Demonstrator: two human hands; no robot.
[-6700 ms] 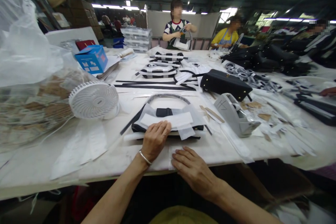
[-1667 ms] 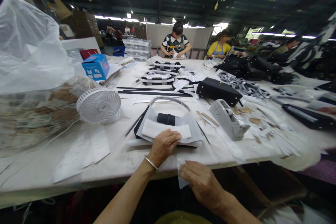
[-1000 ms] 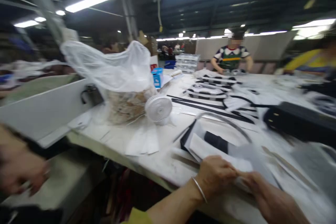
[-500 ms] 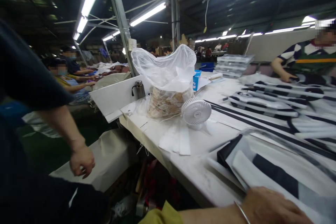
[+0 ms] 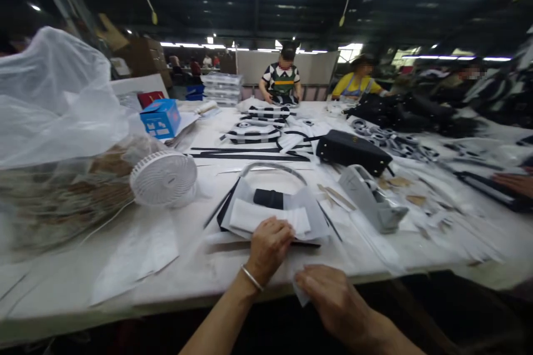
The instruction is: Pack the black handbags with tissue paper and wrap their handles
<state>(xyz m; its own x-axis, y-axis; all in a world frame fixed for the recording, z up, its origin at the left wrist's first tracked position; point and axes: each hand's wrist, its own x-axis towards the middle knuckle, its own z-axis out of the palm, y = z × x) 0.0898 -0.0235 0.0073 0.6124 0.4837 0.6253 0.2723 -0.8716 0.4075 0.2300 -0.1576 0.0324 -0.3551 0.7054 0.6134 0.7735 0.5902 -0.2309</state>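
On the worktable in front of me lies a flat black bag piece [image 5: 224, 214] covered with white wrapping sheets [image 5: 245, 217]. A pale curved handle [image 5: 277, 166] arches from its far side, and a black patch [image 5: 268, 198] shows between the sheets. My left hand [image 5: 270, 247], with a silver bracelet at the wrist, is closed over the near edge of the white sheets. Just past the table's front edge, my right hand [image 5: 333, 297] pinches a small pale translucent piece [image 5: 301, 295]. Its fingertips are partly hidden and slightly blurred.
To the left stand a white fan [image 5: 164, 178], a blue box [image 5: 160, 118] and a large clear bag of brown pieces [image 5: 75, 194]. A grey tape dispenser [image 5: 370, 199] and a black handbag [image 5: 353, 152] sit to the right. Co-workers [image 5: 281, 80] work across the table.
My view has swung right, from the aisle to the table. The person standing at left is out of view. My right hand has come into view with a pale piece.
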